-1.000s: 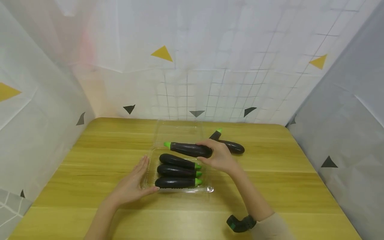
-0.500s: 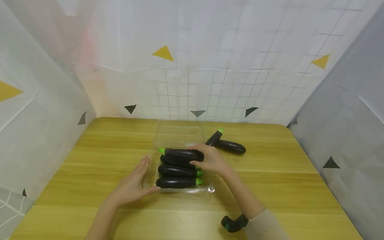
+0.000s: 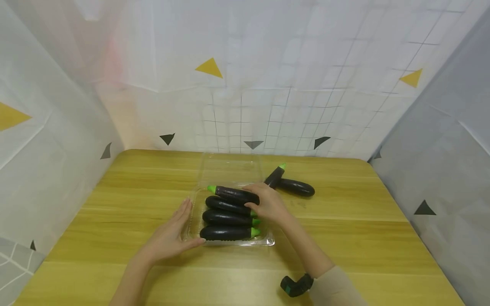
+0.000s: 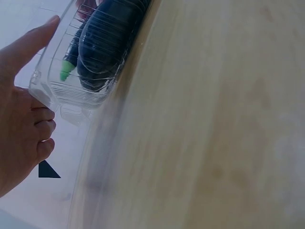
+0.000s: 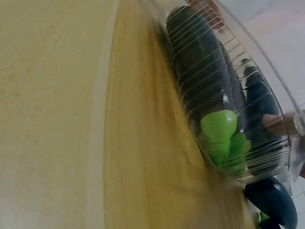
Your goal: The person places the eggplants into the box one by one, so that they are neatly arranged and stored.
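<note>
A clear plastic clamshell box (image 3: pixel 245 243) lies with its lid folded back. Inside, three black eggplants with green stem ends are lined up, the nearest eggplant (image 3: pixel 226 233) along the front wall. My right hand (image 3: pixel 269 204) pinches the thick right end of another eggplant (image 3: pixel 231 194) at the back of the row, its green tip pointing left. In the right wrist view, green stem ends (image 5: pixel 219 131) show through the ribbed wall. My left hand (image 3: pixel 170 238) touches the box's left side with extended fingers, thumb along the front corner; the left wrist view shows the same corner (image 4: pixel 71 93).
Two more eggplants lie crossed on the wooden table right of the lid, one eggplant (image 3: pixel 295 187) on its side. The transparent lid (image 3: pixel 231 168) reaches toward the back wall. A black device (image 3: pixel 296 285) sits at the right wrist. White sheets enclose the table.
My right hand has carried the eggplant left and down from behind the box to the back of the row; it briefly overlapped the eggplant beside it. The left hand stays at the corner.
</note>
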Demonstrator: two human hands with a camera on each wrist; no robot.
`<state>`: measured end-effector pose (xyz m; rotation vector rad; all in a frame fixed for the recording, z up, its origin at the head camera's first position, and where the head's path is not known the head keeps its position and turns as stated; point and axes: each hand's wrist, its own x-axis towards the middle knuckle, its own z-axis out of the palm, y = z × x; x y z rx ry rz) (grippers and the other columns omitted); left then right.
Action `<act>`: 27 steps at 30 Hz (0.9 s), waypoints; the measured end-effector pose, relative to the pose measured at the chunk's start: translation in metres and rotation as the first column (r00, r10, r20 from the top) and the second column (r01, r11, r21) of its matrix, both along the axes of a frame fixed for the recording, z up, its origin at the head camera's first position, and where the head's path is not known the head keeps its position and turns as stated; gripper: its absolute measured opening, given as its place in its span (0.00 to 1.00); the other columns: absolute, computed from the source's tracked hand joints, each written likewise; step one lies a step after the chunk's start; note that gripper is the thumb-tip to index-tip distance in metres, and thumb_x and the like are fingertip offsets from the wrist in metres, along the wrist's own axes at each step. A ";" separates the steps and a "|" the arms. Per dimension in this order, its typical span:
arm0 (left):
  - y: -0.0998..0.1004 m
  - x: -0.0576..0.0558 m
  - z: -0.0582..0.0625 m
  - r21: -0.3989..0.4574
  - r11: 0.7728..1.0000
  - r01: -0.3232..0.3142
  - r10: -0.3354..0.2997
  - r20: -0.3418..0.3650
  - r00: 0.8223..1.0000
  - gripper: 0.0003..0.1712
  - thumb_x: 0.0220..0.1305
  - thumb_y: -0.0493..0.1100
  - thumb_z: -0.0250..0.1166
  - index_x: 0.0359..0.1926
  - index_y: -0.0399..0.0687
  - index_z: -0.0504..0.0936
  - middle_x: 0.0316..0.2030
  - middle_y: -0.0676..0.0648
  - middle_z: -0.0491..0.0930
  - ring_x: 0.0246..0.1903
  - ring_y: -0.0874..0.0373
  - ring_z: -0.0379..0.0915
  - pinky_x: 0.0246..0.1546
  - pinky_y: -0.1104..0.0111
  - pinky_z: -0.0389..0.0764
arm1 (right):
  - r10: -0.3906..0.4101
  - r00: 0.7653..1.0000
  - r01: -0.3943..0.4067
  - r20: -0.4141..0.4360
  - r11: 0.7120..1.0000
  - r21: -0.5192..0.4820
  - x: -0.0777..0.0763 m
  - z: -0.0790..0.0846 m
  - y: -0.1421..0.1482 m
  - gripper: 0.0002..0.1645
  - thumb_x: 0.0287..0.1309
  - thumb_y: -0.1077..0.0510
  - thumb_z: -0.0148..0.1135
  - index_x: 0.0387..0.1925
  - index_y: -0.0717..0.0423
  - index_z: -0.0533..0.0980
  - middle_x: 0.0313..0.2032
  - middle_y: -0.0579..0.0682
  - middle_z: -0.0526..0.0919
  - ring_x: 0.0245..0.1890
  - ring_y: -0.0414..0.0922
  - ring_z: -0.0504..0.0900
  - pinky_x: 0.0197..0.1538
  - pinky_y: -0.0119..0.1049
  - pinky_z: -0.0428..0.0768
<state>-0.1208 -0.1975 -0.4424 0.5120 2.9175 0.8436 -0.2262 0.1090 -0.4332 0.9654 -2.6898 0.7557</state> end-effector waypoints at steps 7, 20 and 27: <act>0.001 0.000 0.000 0.005 1.000 0.001 -0.001 0.003 1.000 0.65 0.53 0.74 0.61 0.76 0.43 0.40 0.75 0.41 0.37 0.72 0.44 0.38 0.64 0.43 0.58 | -0.039 0.999 0.039 -0.011 0.999 -0.019 0.001 -0.002 0.001 0.30 0.48 0.52 0.75 0.56 0.48 0.78 0.52 0.46 0.82 0.54 0.46 0.77 0.51 0.43 0.79; 0.001 0.000 -0.001 0.015 1.000 -0.002 0.002 0.011 1.000 0.66 0.52 0.74 0.62 0.76 0.44 0.39 0.75 0.41 0.36 0.72 0.42 0.38 0.64 0.41 0.55 | -0.093 0.996 0.087 -0.002 0.935 -0.344 0.000 -0.003 0.020 0.26 0.44 0.52 0.77 0.47 0.57 0.82 0.40 0.49 0.86 0.40 0.48 0.84 0.41 0.38 0.83; 0.001 0.001 0.000 0.012 1.000 -0.004 0.004 0.014 1.000 0.66 0.52 0.75 0.61 0.76 0.44 0.39 0.75 0.42 0.36 0.72 0.43 0.38 0.63 0.41 0.57 | -0.028 0.999 0.045 0.044 0.894 -0.445 -0.001 0.001 0.032 0.24 0.45 0.58 0.77 0.47 0.59 0.82 0.40 0.54 0.86 0.42 0.50 0.84 0.44 0.46 0.83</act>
